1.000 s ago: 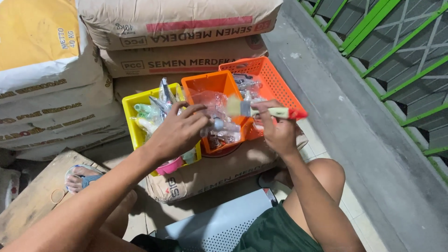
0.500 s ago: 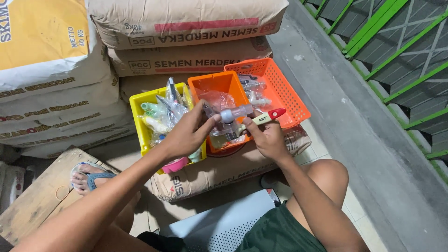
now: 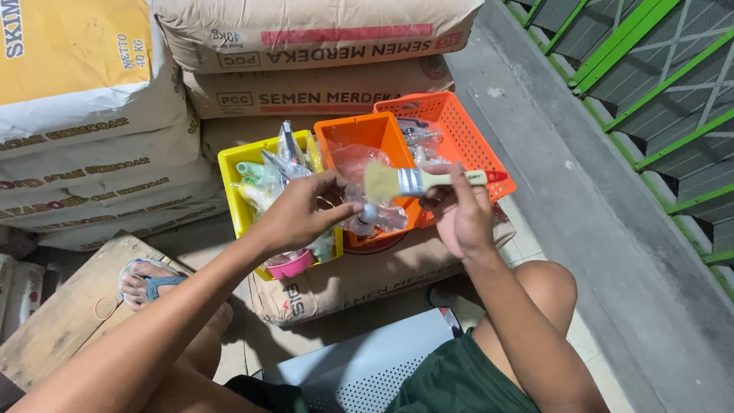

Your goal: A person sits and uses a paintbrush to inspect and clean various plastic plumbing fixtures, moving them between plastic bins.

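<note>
Around us we see stacked paper sacks (image 3: 313, 34), brown ones at the back and yellow-and-white ones at the left. A grey concrete ledge (image 3: 558, 176) runs down the right side, with green metal railing (image 3: 650, 84) beyond it. A wooden board (image 3: 69, 313) lies at the lower left on the tiled floor (image 3: 527, 245). The light is even and soft.

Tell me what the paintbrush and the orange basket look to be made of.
Paintbrush: pale, soft-looking bristles, a shiny band that looks like metal, a cream handle with a red tip, probably plastic or painted wood; the right hand holds it. Orange basket: likely moulded plastic, going by its bright uniform colour and smooth walls.
</note>
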